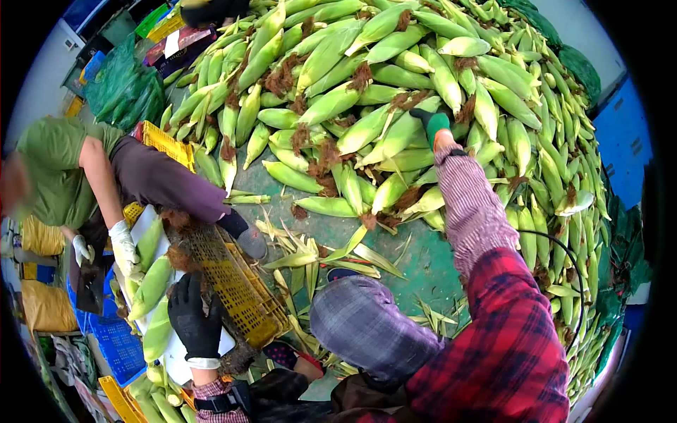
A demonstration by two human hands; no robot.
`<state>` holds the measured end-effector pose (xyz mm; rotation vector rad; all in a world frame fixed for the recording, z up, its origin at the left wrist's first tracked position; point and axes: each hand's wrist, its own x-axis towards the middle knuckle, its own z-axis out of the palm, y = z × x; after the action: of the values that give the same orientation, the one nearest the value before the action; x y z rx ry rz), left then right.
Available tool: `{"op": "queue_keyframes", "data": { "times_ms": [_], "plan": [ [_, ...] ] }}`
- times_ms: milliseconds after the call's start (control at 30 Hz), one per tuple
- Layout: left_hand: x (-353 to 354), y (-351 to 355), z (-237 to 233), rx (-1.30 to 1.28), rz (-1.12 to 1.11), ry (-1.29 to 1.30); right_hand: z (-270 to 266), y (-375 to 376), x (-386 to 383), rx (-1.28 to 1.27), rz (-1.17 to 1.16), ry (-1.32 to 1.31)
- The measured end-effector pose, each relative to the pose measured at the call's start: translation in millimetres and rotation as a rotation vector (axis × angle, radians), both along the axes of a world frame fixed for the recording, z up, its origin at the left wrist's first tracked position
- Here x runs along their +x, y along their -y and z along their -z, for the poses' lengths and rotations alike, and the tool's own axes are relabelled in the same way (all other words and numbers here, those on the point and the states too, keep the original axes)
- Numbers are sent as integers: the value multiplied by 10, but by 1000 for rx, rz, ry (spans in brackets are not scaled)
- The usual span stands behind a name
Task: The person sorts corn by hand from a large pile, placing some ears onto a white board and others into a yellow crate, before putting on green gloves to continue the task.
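Observation:
A large heap of green corn ears (331,106) with brown silk fills the upper and right part of the head view. My right hand (431,127), in a green and black glove, reaches onto the heap and touches the ears there; its fingertips are partly lost among the husks. My left hand (195,316), in a black glove, lies at the lower left with its fingers spread, beside several ears (156,282) on a white board (218,342). Brown silk shows at its fingertips.
A co-worker in a green shirt (60,169) sits at the left, white-gloved hand (124,250) at the ears. Yellow crates (264,299), a blue crate (116,345) and loose husks (310,261) are nearby. A black cable (575,264) curves at the right.

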<state>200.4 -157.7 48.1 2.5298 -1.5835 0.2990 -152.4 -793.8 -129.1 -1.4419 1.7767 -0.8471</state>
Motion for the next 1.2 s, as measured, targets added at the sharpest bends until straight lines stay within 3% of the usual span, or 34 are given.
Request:
{"op": "queue_keyframes", "data": {
  "times_ms": [67, 100, 133, 200, 333, 467, 500, 533, 567, 600, 667, 700, 733, 767, 933, 967, 1067, 1133, 1200],
  "plan": [
    [-32, 53, 10, 7, 21, -51, 79, -495, -60, -21, -274, 395],
    [-87, 105, -18, 6, 27, -119, 17, -797, -66, 15, -339, 583],
    [-136, 173, -16, 6, 48, -159, -363, -1238, 55, 112, -262, 753],
    [-231, 298, -13, 10, 94, -232, -380, -1641, 30, 31, -357, 686],
    [-533, 663, -58, -48, 202, -244, -393, -2275, 230, 194, -505, 1287],
    [-848, 1037, -241, -108, 344, -270, -862, -3034, 718, 549, -720, 1427],
    [-920, 1094, -221, -116, 357, -309, -747, -3157, 864, 516, -808, 1483],
    [-948, 1132, -187, -123, 370, -346, -999, -3353, 977, 503, -888, 1393],
    [-942, 1104, -23, -186, 356, -617, -1272, -3408, 1029, 472, -1071, 1243],
    [-911, 1057, -22, -155, 300, -691, -1425, -3413, 1058, 442, -1247, 1083],
    [-745, 924, -53, -99, 165, -831, -1073, -3124, 1233, 357, -1400, 962],
    [-651, 855, -96, -100, 174, -775, -1085, -2924, 1215, 29, -1419, 620],
    [-545, 752, -129, -73, 153, -677, -1106, -2732, 1193, -268, -1368, 257],
    [-421, 605, -145, -37, 119, -577, -890, -2350, 1191, -338, -1279, -145],
    [68, -243, -93, 91, 12, -351, 381, -246, 747, -978, -857, -885],
    [152, -383, -93, 107, 4, -356, -201, -404, 837, -533, -871, -1042],
    [226, -682, -239, 163, -91, -340, -68, -272, 893, -676, -737, -1199],
    [296, -915, -236, 170, -152, -298, -39, -130, 997, -538, -795, -1323],
    [354, -1070, -229, 197, -215, -242, 18, -154, 899, -568, -905, -1198]
  ]
}}
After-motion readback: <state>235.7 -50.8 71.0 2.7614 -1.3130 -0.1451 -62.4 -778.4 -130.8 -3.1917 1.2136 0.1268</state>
